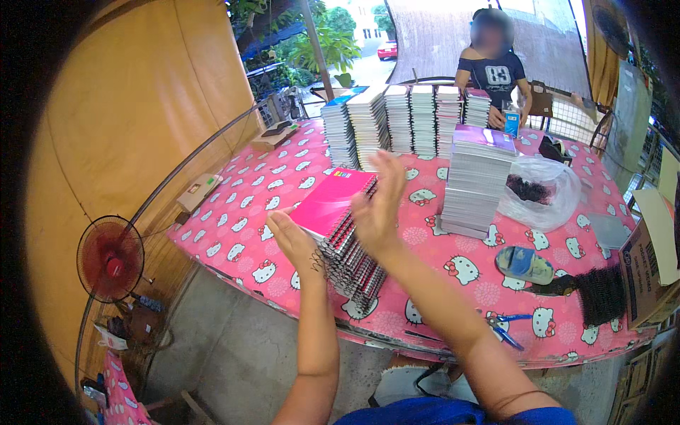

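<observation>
Near side of the pink-covered table (228, 249), left of centre: a tall stack of spiral-bound notebooks (333, 204), magenta cover on top. Top book's long axis runs near-left to far-right; coils face right and near. Left hand (296, 239) is at the near-left end, palm toward the stack, thumb out, seemingly touching that corner; not wrapped round anything visible. Right hand (381, 207) is open, fingers extended and a bit blurred, beside the coil edge toward the far end; can't tell if it touches. So the stack sits between the hands: left covers the near short end, right covers the long coil side and is the nearer one to the spine. Right of it, well apart: a taller paper stack (476, 185). Near right: blue-handled pliers (507, 331), loose, then black coils (602, 296).
</observation>
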